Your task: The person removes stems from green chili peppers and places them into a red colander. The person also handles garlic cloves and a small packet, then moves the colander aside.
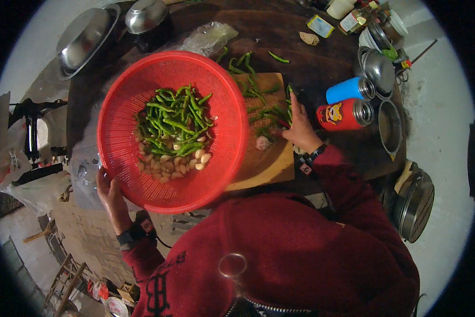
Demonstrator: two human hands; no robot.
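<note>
My left hand (pixel 111 194) grips the lower left rim of a red plastic colander (pixel 116 162), which is raised and tilted above the table's front edge. Inside it lie many green chilies (pixel 178 123) and, below them, peeled garlic cloves (pixel 172 166). My right hand (pixel 301 126), fingers spread, rests beside a wooden cutting board (pixel 267 170), touching a small heap of green chilies (pixel 275 113). Whether its fingers close on any chili cannot be told. A garlic bulb (pixel 263 143) sits on the board near my right thumb. More chilies lie behind the board.
A blue bottle (pixel 342 92) and a red bottle (pixel 336 115), both lying down, are to the right, beside metal bowls (pixel 380 73). A clear plastic bag (pixel 209 37) lies behind the colander. A metal basin (pixel 85 39) and pot (pixel 146 18) stand back left. Jars (pixel 352 21) crowd the back right.
</note>
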